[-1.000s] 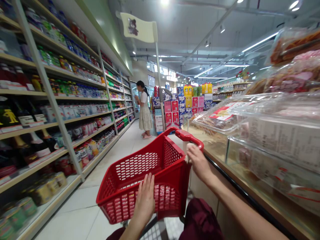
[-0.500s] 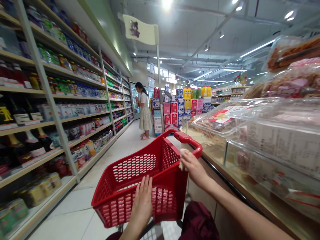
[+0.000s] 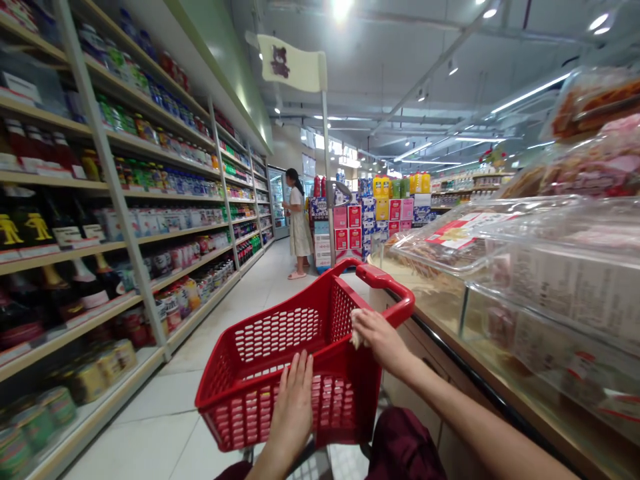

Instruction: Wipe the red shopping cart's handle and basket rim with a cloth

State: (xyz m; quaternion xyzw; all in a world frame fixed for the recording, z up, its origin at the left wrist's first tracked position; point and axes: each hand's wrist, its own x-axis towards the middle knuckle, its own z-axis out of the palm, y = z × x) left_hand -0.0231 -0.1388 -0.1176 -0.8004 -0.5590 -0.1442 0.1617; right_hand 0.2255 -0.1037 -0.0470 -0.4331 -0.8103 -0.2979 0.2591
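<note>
Right in front of me stands a red plastic shopping cart (image 3: 345, 393) with a perforated basket and a red push handle (image 3: 385, 288) at its far right. My left hand (image 3: 294, 399) lies flat against the near side of the basket, fingers extended together toward the rim. A crumpled whitish cloth (image 3: 357, 329) is pinched in my right hand (image 3: 375, 335). That hand presses it on the basket's rim near the handle end; the fingers hide part of the cloth.
Shelves (image 3: 170, 187) of bottles and cans line the left. On the right, a counter carries clear plastic food boxes (image 3: 545, 253), close to the cart. A person (image 3: 297, 223) stands farther down the aisle, near stacked cartons (image 3: 350, 227) and a pole with a bear flag (image 3: 295, 63).
My right hand has moved the cloth slightly left along the rim, away from the handle. My left hand stays on the basket side. The view has shifted a little left.
</note>
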